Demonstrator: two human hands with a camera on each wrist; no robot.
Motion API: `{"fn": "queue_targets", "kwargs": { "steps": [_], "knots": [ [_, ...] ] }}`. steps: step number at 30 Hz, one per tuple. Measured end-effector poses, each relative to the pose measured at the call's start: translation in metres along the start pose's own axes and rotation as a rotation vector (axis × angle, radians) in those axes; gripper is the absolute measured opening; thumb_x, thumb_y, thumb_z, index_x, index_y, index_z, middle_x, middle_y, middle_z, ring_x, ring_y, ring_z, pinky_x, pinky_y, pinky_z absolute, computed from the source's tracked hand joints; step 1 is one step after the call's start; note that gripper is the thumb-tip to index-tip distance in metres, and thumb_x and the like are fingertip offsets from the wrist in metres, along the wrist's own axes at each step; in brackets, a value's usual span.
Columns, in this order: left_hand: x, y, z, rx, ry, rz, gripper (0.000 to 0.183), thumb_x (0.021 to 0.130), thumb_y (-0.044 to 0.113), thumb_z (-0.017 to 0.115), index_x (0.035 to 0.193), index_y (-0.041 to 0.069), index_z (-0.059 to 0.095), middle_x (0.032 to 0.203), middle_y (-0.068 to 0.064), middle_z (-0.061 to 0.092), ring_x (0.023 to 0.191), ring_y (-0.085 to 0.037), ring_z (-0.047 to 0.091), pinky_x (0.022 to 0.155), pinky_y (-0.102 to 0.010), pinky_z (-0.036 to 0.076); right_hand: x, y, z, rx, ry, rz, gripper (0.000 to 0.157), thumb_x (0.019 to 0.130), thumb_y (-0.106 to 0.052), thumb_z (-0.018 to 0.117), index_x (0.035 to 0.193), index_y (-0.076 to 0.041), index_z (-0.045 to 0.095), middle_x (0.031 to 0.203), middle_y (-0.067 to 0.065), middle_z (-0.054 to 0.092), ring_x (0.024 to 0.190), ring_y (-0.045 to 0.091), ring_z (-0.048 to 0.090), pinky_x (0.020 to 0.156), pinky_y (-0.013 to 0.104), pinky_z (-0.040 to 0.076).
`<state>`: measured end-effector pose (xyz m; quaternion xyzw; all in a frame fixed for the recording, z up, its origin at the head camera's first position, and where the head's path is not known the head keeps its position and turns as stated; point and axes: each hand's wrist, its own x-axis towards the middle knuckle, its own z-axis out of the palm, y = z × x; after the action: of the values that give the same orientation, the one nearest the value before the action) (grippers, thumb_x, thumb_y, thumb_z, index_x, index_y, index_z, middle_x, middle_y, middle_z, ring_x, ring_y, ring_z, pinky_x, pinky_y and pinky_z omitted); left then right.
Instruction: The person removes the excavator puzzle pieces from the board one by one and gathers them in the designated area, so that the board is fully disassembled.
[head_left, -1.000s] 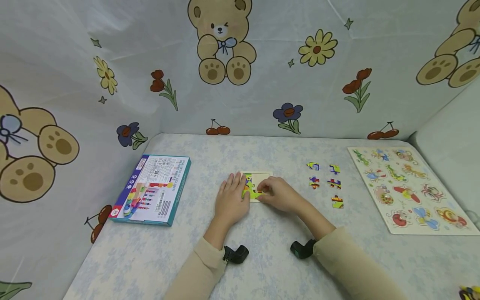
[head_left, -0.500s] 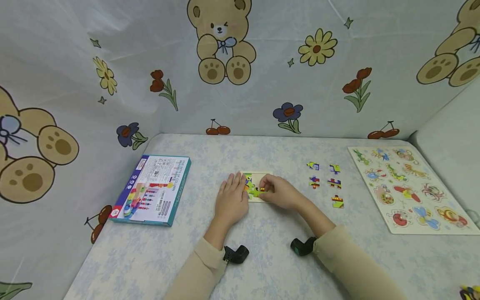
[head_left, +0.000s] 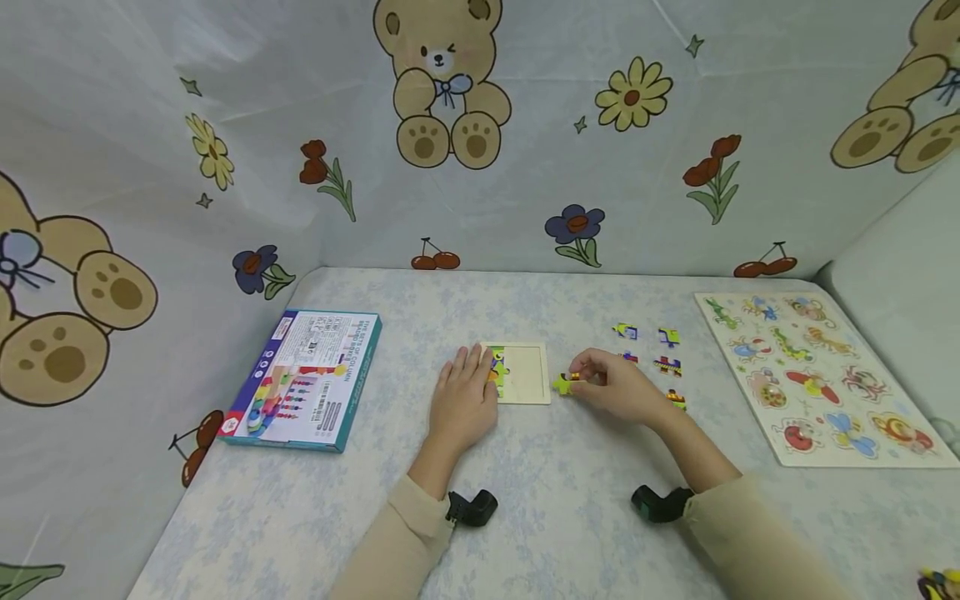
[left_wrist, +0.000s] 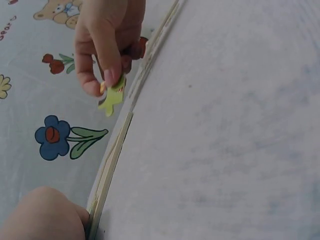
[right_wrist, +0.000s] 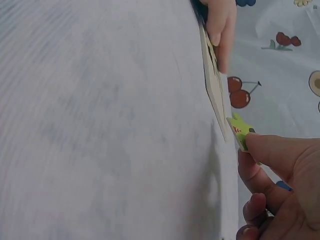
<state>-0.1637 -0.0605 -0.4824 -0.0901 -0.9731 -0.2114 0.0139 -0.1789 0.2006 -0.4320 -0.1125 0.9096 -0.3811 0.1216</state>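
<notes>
At the left of the head view, a flat white, purple and teal cardboard box [head_left: 311,387] carries sideways lettering that seems to include "SETS OF COLUMN", above a barcode; its smaller print is illegible. At centre, the left hand [head_left: 467,392] lies flat with extended fingers over the left part of a square, pale wooden puzzle tray [head_left: 529,375]. Right of centre, the right hand [head_left: 618,387] pinches a lime-green jigsaw piece with darker markings [head_left: 562,385] between thumb and finger. That piece sits between the hands, just beyond the tray's right edge. Farther right lie multicoloured loose jigsaw pieces [head_left: 668,367], some partly hidden by the right hand.
</notes>
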Motion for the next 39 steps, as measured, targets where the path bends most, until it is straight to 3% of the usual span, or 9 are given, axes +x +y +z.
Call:
{"fn": "queue_targets", "kwargs": {
  "steps": [6,11,15,22,26,29,32,35,39],
  "knots": [
    [0.0,0.001,0.0,0.002,-0.003,-0.005,0.056,0.105,0.037,0.031,0.159,0.021,0.025,0.167,0.001,0.018,0.156,-0.021,0.01,0.127,-0.044,0.009,-0.023,0.022,-0.03,-0.028,0.033,0.029,0.019,0.093,-0.018,0.069,0.108,-0.01,0.063,0.098,0.005,0.066,0.08,0.02,0.05,0.062,0.025,0.041],
    [0.0,0.001,-0.001,-0.017,-0.006,-0.014,0.057,0.105,0.037,0.033,0.159,0.021,0.025,0.167,0.002,0.019,0.156,-0.021,0.01,0.127,-0.044,0.009,-0.036,0.038,-0.041,-0.064,0.049,0.033,0.022,0.093,-0.019,0.07,0.111,-0.008,0.064,0.099,0.006,0.066,0.085,0.018,0.052,0.067,0.023,0.042],
    [0.0,0.001,-0.002,-0.029,-0.007,-0.019,0.058,0.104,0.037,0.033,0.159,0.02,0.025,0.167,0.002,0.019,0.156,-0.021,0.009,0.128,-0.044,0.007,-0.04,0.044,-0.043,-0.086,0.048,0.056,0.023,0.093,-0.021,0.07,0.111,-0.008,0.064,0.1,0.006,0.065,0.089,0.018,0.054,0.07,0.023,0.045],
    [-0.001,0.002,-0.002,-0.051,0.011,-0.021,0.058,0.104,0.036,0.035,0.158,0.019,0.028,0.166,0.001,0.021,0.156,-0.021,0.011,0.127,-0.044,0.008,-0.042,0.048,-0.042,-0.135,0.055,0.078,0.02,0.091,-0.021,0.072,0.106,-0.01,0.063,0.093,0.003,0.062,0.081,0.017,0.053,0.066,0.025,0.045],
    [-0.001,0.003,-0.001,-0.06,0.012,-0.025,0.058,0.104,0.036,0.035,0.158,0.017,0.027,0.166,0.0,0.021,0.156,-0.021,0.011,0.127,-0.044,0.008,-0.042,0.05,-0.041,-0.185,0.06,0.052,0.016,0.091,-0.019,0.071,0.104,-0.011,0.065,0.093,0.003,0.063,0.083,0.019,0.055,0.07,0.03,0.047],
    [-0.001,0.003,-0.001,-0.06,0.009,-0.029,0.059,0.104,0.037,0.035,0.158,0.017,0.026,0.166,0.001,0.021,0.156,-0.021,0.011,0.128,-0.043,0.007,-0.042,0.05,-0.04,-0.262,0.073,0.02,0.014,0.09,-0.019,0.072,0.102,-0.013,0.068,0.096,0.004,0.063,0.096,0.027,0.059,0.079,0.04,0.049],
    [-0.001,0.003,-0.001,-0.064,0.02,-0.03,0.06,0.104,0.036,0.035,0.158,0.015,0.026,0.166,-0.001,0.021,0.156,-0.021,0.011,0.127,-0.044,0.008,-0.043,0.049,-0.041,-0.319,0.091,-0.019,0.014,0.089,-0.02,0.073,0.102,-0.014,0.072,0.098,0.004,0.063,0.099,0.028,0.058,0.081,0.043,0.047],
    [0.0,0.003,-0.001,-0.065,0.038,-0.035,0.06,0.104,0.037,0.034,0.158,0.012,0.027,0.166,-0.003,0.022,0.156,-0.023,0.011,0.127,-0.044,0.009,-0.039,0.044,-0.04,-0.308,0.097,-0.058,0.018,0.089,-0.019,0.073,0.105,-0.013,0.071,0.095,0.004,0.062,0.089,0.022,0.053,0.076,0.038,0.044],
    [0.001,0.003,-0.001,-0.069,0.05,-0.059,0.062,0.105,0.041,0.031,0.158,0.009,0.025,0.166,-0.006,0.02,0.156,-0.023,0.01,0.127,-0.043,0.009,-0.03,0.034,-0.037,-0.263,0.094,-0.082,0.023,0.091,-0.018,0.071,0.112,-0.009,0.07,0.093,0.003,0.064,0.09,0.021,0.054,0.079,0.037,0.044]
  ]
}}
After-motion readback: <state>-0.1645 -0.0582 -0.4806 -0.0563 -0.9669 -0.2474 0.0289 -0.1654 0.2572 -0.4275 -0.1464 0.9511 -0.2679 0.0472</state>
